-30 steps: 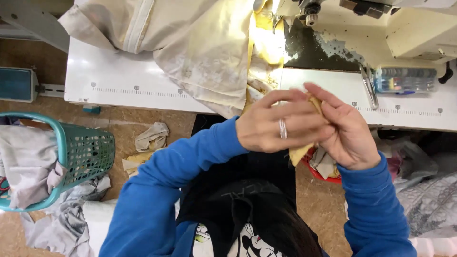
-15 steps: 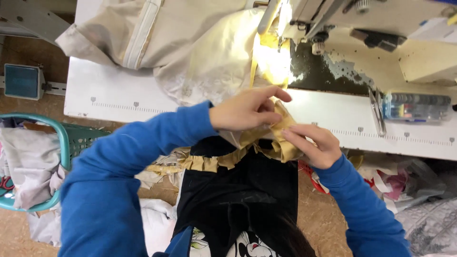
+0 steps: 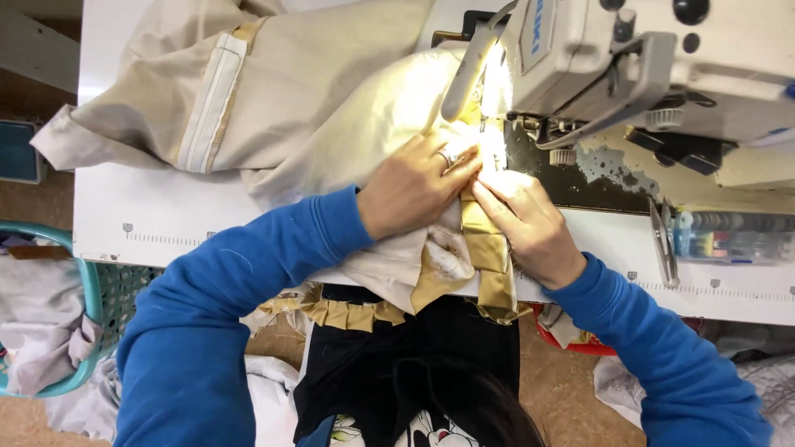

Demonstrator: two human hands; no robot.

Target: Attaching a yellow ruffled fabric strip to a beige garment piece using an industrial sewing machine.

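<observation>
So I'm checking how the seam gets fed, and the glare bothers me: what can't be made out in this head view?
- Needle and presser foot: washed out by lamp glare above the left hand and right hand.
- Fingertips of both hands: lost in that glare on the gold strip.
- Sewing machine: top and right side cut off by the frame edges.
- Clear box contents: too small to tell.
- Teal basket: cut off at the left edge.

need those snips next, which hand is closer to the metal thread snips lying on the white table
Right. The right hand rests on the gold fabric strip just left of the metal thread snips; the left hand lies farther left, on the beige cloth.
</observation>
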